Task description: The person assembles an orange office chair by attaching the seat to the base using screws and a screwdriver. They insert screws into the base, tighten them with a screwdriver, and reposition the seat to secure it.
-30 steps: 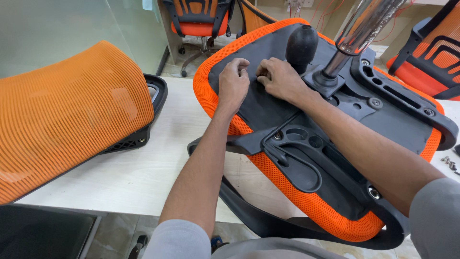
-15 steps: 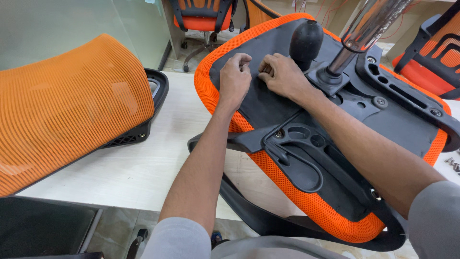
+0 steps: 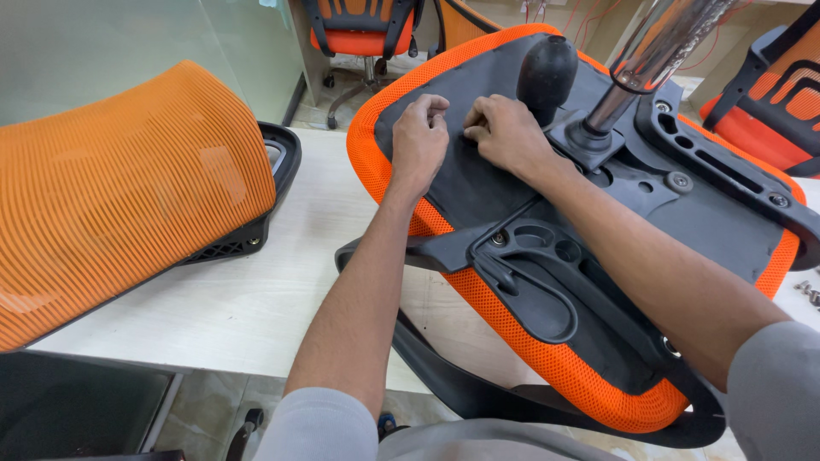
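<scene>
Both hands (image 3: 461,137) unmoved on seat underside (image 3: 478,183).

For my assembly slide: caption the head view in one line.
Both hands, left hand and right hand, press on the black underside of an upturned orange mesh seat on a pale table, beside an orange backrest.

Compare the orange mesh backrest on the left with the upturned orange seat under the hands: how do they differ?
The mesh backrest lies untouched; the upturned seat has the left hand and right hand on its underside. The backrest shows ribbed orange mesh; the seat shows mostly black plastic with an orange edge. The seat carries a chrome gas cylinder; the backrest carries none. Both rest on the pale table.
</scene>
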